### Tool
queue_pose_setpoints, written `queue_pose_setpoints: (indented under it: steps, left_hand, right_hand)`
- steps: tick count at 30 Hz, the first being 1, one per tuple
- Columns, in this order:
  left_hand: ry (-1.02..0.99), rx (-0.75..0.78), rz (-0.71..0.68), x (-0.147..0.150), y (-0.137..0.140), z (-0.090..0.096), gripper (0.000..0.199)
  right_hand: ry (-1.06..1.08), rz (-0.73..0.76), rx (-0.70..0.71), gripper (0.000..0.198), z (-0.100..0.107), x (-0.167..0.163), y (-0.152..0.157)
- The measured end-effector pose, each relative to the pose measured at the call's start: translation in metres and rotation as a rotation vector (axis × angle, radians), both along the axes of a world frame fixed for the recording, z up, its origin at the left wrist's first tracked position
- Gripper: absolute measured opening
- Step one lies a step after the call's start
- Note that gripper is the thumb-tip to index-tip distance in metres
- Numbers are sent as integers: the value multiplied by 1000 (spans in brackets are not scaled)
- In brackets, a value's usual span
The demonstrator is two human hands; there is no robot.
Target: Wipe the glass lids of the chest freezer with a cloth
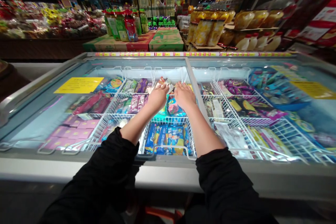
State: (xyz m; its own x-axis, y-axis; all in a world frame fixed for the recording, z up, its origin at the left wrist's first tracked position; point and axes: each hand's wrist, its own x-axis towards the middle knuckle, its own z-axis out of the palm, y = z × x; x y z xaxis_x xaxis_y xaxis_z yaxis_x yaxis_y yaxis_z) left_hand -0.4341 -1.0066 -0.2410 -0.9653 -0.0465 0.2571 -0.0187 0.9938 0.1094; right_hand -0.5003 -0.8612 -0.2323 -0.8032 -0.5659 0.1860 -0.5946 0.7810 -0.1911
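Both my arms reach forward over a chest freezer (168, 171) with sliding glass tops. My left hand (158, 97) is palm down, fingers stretched out, over the far middle baskets. Beside it, a small gap to the right, my right hand (184, 95) is also palm down with its fingers extended. Neither hand shows anything held, and whether they touch glass or packets I cannot tell. Below and between them lie blue and green ice cream packets (175, 107). Nearer me, a white wire basket (193, 140) holds blue wrapped ice creams (162, 138).
Pink boxes (76, 129) fill the left side of the freezer. A yellow sign (78, 85) lies on the left glass, and another yellow sign (315, 90) on the right. Beyond the far rim stand drink bottles (122, 26) on cartons and jars of yellow fruit (206, 31).
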Motion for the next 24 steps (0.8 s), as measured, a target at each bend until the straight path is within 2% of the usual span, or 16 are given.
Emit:
queue_pose_setpoints:
  steps: [4, 9, 12, 16, 20, 24]
  left_hand:
    - [-13, 20, -83, -27, -3, 6, 63]
    - [-94, 31, -24, -51, -14, 17, 65]
    - [-82, 26, 62, -43, -20, 20, 62]
    - [-39, 8, 121, -16, -16, 17, 61]
    - [-13, -6, 22, -2, -2, 11, 62]
    - [-39, 36, -75, -21, 1, 9, 63]
  right_hand:
    - [-11, -1, -4, 60, -1, -2, 0]
    - [38, 39, -32, 60, -3, -2, 1]
    - [45, 59, -45, 61, -4, -3, 1]
    - [8, 58, -32, 61, -5, -6, -1]
    - [-15, 55, -20, 61, -4, -6, -2]
    - [-18, 50, -10, 62, -2, -4, -2]
